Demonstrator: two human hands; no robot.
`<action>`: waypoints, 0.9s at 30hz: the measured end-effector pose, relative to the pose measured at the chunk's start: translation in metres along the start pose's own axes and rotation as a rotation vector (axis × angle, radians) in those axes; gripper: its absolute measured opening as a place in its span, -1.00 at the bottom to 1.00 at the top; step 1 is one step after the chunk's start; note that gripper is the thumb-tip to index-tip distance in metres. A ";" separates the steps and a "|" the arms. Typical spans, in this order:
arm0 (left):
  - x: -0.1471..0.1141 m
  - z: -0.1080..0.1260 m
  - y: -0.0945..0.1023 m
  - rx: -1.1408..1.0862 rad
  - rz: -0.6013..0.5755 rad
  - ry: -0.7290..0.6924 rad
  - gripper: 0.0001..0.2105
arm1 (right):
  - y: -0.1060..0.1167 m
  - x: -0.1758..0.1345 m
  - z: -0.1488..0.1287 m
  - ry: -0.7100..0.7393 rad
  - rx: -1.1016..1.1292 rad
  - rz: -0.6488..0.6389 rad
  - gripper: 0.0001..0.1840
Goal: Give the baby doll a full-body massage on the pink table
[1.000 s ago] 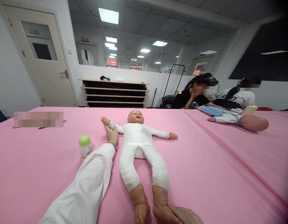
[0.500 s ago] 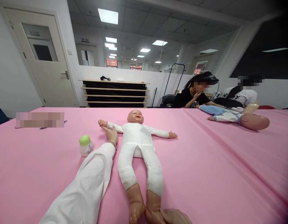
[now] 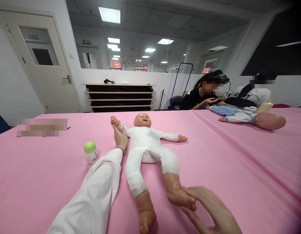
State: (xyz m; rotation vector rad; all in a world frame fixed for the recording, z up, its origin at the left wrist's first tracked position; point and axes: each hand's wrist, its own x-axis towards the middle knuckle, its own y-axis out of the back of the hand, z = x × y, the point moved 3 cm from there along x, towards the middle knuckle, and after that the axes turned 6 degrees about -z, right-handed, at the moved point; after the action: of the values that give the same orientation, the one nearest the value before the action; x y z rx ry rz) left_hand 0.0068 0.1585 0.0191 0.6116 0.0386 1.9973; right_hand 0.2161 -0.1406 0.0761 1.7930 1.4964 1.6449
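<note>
A baby doll (image 3: pixel 145 138) in a white cloth body lies on its back, head away from me and feet towards me. My left hand (image 3: pixel 121 137), a beaded bracelet at its wrist, is closed around the doll's forearm on the left side and holds it raised a little. At the lower right, my right hand (image 3: pixel 211 206) grips the doll's foot (image 3: pixel 181 197) on that side between thumb and fingers. That leg is bent and swung outward, while the other leg (image 3: pixel 137 177) lies stretched towards me. Left of my sleeve stands a small jar (image 3: pixel 91 152) with a green lid.
A pink cloth covers the table (image 3: pixel 238 169). Another baby doll (image 3: pixel 253 117) in blue and white lies at the far right, near two seated people (image 3: pixel 204 97). A blurred-out object (image 3: pixel 43 126) lies at the far left. Stacked black shelving (image 3: pixel 119 97) stands behind the table.
My right hand has lifted the doll's foot and moved it up and to the right, bending that leg. My left hand has shifted slightly right, with the doll's held arm raised more.
</note>
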 end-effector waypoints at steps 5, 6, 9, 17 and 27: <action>-0.002 0.014 -0.008 0.057 -0.096 -0.299 -0.36 | 0.016 0.054 0.012 0.062 -0.109 -0.001 -0.83; -0.002 0.014 -0.010 0.074 -0.119 -0.328 -0.37 | 0.016 0.066 0.016 0.050 -0.111 -0.007 -0.82; 0.000 0.010 -0.014 0.117 -0.169 -0.357 -0.39 | 0.007 0.099 0.028 -0.004 -0.074 -0.029 -0.76; -0.003 0.010 -0.022 0.307 -0.296 -0.555 -0.43 | -0.039 0.152 0.073 -0.197 0.095 -0.124 -0.72; -0.012 0.020 -0.024 0.598 -0.390 -0.658 -0.52 | -0.051 0.142 0.073 -0.179 0.121 -0.074 -0.77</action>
State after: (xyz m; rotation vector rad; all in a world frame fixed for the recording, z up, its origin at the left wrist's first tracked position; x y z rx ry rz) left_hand 0.0398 0.1560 0.0248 1.4949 0.3350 1.3178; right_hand 0.2273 0.0256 0.0944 1.8668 1.5897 1.3472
